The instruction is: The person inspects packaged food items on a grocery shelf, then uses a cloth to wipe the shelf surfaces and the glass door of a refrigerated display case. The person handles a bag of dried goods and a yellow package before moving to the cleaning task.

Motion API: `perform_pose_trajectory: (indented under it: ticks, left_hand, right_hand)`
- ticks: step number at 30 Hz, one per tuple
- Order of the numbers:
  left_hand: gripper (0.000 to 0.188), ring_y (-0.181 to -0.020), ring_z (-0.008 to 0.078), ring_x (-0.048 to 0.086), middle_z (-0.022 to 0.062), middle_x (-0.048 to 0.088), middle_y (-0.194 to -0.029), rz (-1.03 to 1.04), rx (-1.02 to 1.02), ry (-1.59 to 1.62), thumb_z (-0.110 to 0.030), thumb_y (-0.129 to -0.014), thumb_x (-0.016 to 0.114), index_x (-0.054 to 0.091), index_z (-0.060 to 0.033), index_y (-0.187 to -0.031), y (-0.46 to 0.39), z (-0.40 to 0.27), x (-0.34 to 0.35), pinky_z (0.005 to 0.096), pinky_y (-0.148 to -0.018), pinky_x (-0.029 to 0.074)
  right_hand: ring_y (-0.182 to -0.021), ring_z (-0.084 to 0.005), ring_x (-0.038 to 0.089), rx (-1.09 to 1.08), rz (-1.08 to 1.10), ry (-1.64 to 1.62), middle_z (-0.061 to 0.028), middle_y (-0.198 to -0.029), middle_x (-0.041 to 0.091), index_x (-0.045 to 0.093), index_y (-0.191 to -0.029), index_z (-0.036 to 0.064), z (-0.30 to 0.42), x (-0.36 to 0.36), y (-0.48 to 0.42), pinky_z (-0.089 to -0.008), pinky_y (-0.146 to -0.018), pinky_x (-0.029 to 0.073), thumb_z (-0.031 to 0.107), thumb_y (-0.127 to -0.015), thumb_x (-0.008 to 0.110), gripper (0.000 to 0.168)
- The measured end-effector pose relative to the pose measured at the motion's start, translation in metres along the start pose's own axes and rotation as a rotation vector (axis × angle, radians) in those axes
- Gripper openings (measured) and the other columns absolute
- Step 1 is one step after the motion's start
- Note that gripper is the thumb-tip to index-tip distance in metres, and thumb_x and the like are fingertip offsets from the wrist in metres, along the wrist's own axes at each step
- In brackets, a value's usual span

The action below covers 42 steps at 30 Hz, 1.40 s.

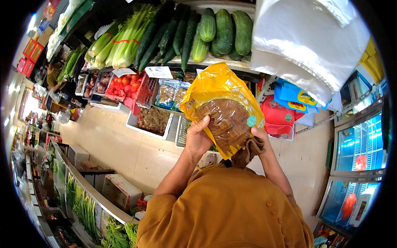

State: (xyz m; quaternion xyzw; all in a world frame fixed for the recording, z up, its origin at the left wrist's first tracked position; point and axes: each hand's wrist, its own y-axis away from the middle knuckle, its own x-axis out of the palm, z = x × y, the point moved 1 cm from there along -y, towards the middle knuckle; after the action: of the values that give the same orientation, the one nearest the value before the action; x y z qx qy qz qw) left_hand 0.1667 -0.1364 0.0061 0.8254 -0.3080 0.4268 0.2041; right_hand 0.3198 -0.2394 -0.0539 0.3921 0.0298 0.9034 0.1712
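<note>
Between my two hands is a yellow plastic food packet (pixel 223 111) with a clear window, through which a brown, ridged, flat food shows. My left hand (pixel 198 136) grips the packet's left edge, its thumb on the window. On the opposite edge, my right hand (pixel 260 136) pinches the packet near a small green sticker (pixel 251 121). A brown cloth (pixel 255 147) hangs bunched at my right hand. The fingers behind the packet are hidden. Beyond the packet's top edge lie several cucumbers (pixel 223 31) on the produce shelf.
Celery bundles (pixel 124 46) and a red-lined crate of tomatoes (pixel 125 83) stand to the left. White plastic bags (pixel 301 43) hang at upper right, above red packets (pixel 277 114). Glass-door coolers (pixel 356 148) line the right. A rack of greens (pixel 82 201) is at lower left. Another person (pixel 54 76) is far left.
</note>
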Motion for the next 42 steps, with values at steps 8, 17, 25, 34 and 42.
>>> perform_pose_trajectory:
  ticks: [8, 17, 25, 34, 42]
  left_hand:
    - [0.047, -0.107, 0.0215, 0.042, 0.007, 0.046, -0.114, 0.007, 0.076, 0.007, -0.028, -0.079, 0.053, 0.037, -0.0054, -0.117, -0.01, -0.015, 0.0, 0.0381, -0.092, 0.031]
    - [0.045, -0.107, 0.0231, 0.043, 0.007, 0.044, -0.117, -0.093, 0.091, 0.015, -0.04, -0.087, 0.033, 0.037, -0.0078, -0.119, -0.018, -0.009, 0.003, 0.039, -0.091, 0.033]
    - [0.047, -0.104, 0.0243, 0.045, 0.0078, 0.046, -0.114, -0.125, 0.102, 0.025, -0.042, -0.087, 0.029, 0.038, -0.007, -0.117, -0.023, -0.009, -0.002, 0.0399, -0.088, 0.035]
    - [0.047, -0.104, 0.0238, 0.045, 0.0072, 0.046, -0.115, -0.097, 0.099, 0.017, -0.043, -0.087, 0.029, 0.038, -0.0076, -0.117, -0.02, -0.005, 0.001, 0.0394, -0.089, 0.035]
    - [0.046, -0.105, 0.0229, 0.044, 0.0059, 0.045, -0.116, -0.09, 0.126, -0.042, -0.042, -0.087, 0.029, 0.039, -0.0083, -0.117, -0.02, -0.001, 0.01, 0.0386, -0.089, 0.034]
  right_hand:
    - [-0.097, -0.0197, 0.047, 0.025, -0.011, 0.084, -0.006, -0.105, 0.049, 0.038, -0.117, 0.005, 0.003, -0.007, 0.007, -0.031, -0.084, 0.037, 0.024, -0.061, 0.069, 0.066]
    - [-0.104, -0.0161, 0.041, -0.173, 0.023, 0.254, -0.005, -0.113, 0.044, 0.036, -0.119, 0.003, 0.009, -0.008, 0.014, -0.0282, -0.089, 0.03, 0.03, -0.067, 0.066, 0.066]
    - [-0.103, -0.0159, 0.043, -0.16, 0.082, 0.345, -0.0054, -0.112, 0.046, 0.033, -0.121, 0.003, 0.015, -0.003, 0.017, -0.0289, -0.087, 0.033, 0.029, -0.072, 0.063, 0.063]
    - [-0.09, -0.0162, 0.051, -0.133, 0.035, 0.295, -0.0061, -0.105, 0.049, 0.034, -0.119, 0.004, 0.01, -0.013, 0.016, -0.0277, -0.071, 0.044, 0.03, -0.069, 0.065, 0.064]
    - [-0.065, -0.0118, 0.053, -0.133, 0.066, 0.272, -0.0057, -0.091, 0.054, 0.041, -0.11, 0.003, 0.016, -0.011, 0.024, -0.0242, -0.051, 0.046, 0.027, -0.068, 0.066, 0.054]
